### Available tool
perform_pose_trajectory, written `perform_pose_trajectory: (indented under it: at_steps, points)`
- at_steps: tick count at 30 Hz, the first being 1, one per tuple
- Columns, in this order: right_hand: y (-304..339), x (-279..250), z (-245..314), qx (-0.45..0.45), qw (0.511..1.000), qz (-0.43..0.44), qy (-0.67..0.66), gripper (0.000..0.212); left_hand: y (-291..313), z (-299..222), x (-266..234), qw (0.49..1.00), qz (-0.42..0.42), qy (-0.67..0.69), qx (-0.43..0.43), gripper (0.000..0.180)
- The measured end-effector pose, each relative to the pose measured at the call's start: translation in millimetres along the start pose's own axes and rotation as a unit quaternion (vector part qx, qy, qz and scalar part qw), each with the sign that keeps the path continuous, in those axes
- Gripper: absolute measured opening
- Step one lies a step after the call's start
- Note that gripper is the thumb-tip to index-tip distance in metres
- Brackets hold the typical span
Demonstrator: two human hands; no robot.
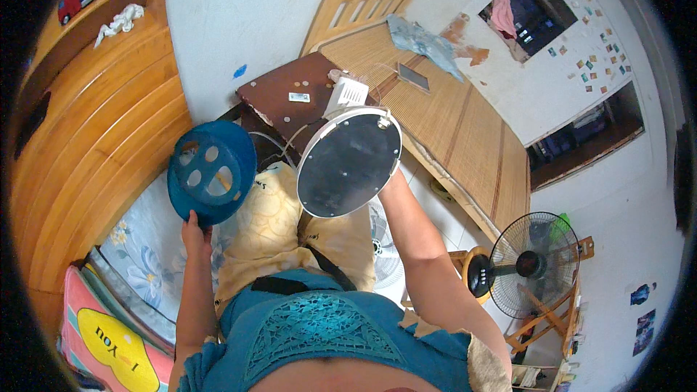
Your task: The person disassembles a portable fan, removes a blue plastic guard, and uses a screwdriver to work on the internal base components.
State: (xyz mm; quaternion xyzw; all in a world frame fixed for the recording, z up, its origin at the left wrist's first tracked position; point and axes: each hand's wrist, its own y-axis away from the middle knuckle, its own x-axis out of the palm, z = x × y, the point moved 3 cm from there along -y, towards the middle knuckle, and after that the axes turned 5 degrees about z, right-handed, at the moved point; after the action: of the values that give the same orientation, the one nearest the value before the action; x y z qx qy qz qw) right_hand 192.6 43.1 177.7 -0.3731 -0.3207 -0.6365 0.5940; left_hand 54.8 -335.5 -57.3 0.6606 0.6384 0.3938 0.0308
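- We locate the round blue plastic piece with oval cut-outs [231, 151] in front of us at left, raised above the pale floral bedding [149, 268].
- Our left hand [194, 234] pinches its near rim, thumb laid on the face turned to us.
- Handling: we judge this piece light, fairly stiff and smooth. Grip the rim; the cut-outs offer a second hold.
- We locate the round black-faced disc with a white rim [347, 163] right of centre, tilted, its screw-studded face toward us.
- Our right hand [390, 180] reaches behind its right edge. The fingers are hidden, so we cannot tell how tightly they close.
- Handling: we judge the disc rigid and heavier than the blue piece, slick across the black face. Support it from beneath by the rim, and keep fingers clear of the pale thin cord [295, 133] near its left edge.
- Beyond the disc, we note the white slotted plastic housing [351, 92] beside the dark brown tabletop [272, 87]; we judge its slots fragile under pressure.
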Motion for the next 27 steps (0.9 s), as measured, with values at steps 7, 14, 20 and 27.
perform_pose_trajectory:
  at_steps: [7,14,20,27]
  points:
    - [4.8,2.9,0.1,0.003,1.0,-0.003,0.009,0.048,9.1,-5.1,8.0,1.0,0.022,-0.011,0.007,0.04]
    - [12.1,24.8,-4.2,0.022,0.996,-0.079,0.033,0.067,18.0,-21.3,32.5,0.998,0.054,-0.037,0.02,0.043]
    - [30.1,6.9,-0.6,0.061,0.995,-0.083,0.003,0.079,14.7,-36.2,74.7,0.992,0.099,-0.039,0.074,0.047]
    - [44.2,-7.7,-2.4,0.081,0.994,-0.069,0.01,0.087,-27.0,-34.1,115.3,0.989,0.106,-0.054,0.091,0.043]
